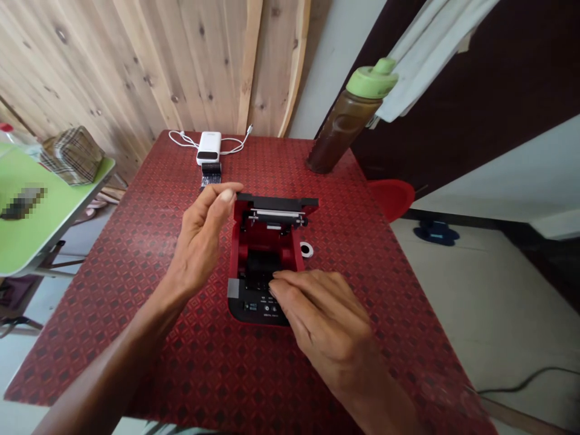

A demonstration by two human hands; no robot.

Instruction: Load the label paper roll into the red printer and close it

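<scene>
A red-and-black receipt printer (pixel 265 254) sits near the middle of the red patterned table (pixel 99 344), its black lid (pixel 276 202) standing open toward the far edge. The red paper bay (pixel 240 241) is open, with a metal bar across its far end and something black down in it, partly hidden by the right hand (pixel 324 320). That hand lies over the printer's near end, fingers loosely extended and touching the black control panel, gripping nothing that shows. The left hand (pixel 199 238) is raised just beside the lid's left end, thumb and fingers drawn close together; whether they pinch anything cannot be told. A white-and-black ring (pixel 306 248) lies just right of the printer. Toward the far edge are a white power bank (pixel 208 148) with its white cable (pixel 181 139) and a black strip (pixel 211 173). Near the far right corner stands a bottle (pixel 347 118) of brown liquid with a green cap.
</scene>
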